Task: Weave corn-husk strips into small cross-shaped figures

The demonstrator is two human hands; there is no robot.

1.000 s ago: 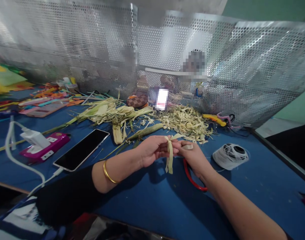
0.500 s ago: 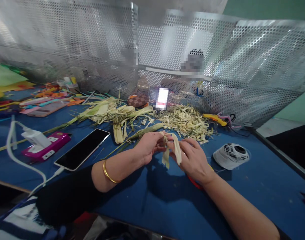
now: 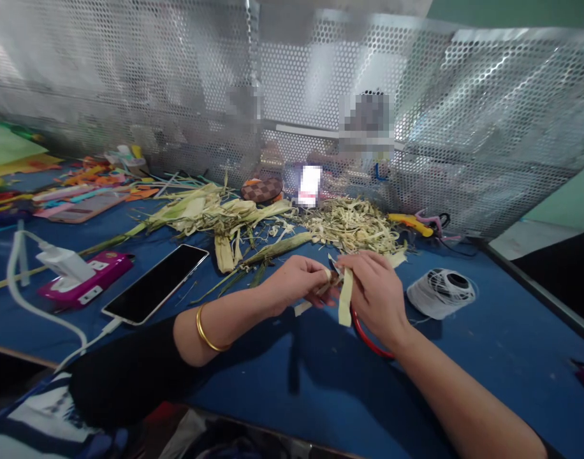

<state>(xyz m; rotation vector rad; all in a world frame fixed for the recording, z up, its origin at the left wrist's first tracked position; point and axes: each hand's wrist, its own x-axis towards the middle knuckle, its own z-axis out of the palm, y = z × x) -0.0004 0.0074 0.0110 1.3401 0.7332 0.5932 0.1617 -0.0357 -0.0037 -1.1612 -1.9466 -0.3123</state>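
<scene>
My left hand (image 3: 304, 280) is closed, its thumb and fingers pinching a pale corn husk strip (image 3: 302, 308) whose end pokes out below them. Close against it, my right hand (image 3: 375, 293) is curled round red-handled scissors (image 3: 368, 338). A bit of their metal blade shows between the two hands, beside the left fingertips. From the right fingers hangs a wider husk piece (image 3: 345, 299). The fingers partly hide where blade and husk meet. Both hands are just above the blue table (image 3: 273, 389).
Behind the hands lie a heap of husk scraps (image 3: 356, 226) and longer dry husks (image 3: 201, 220). A white thread spool (image 3: 440, 294) stands at right, near a yellow tool (image 3: 411, 223). At left are a charging phone (image 3: 155, 284) and a magenta power strip (image 3: 88, 277). A perforated screen (image 3: 311, 76) closes the back.
My right hand has turned and drawn closer to the left, and the scissors' blade now shows between them. The husk, earlier looped across both hands, hangs as separate ends.
</scene>
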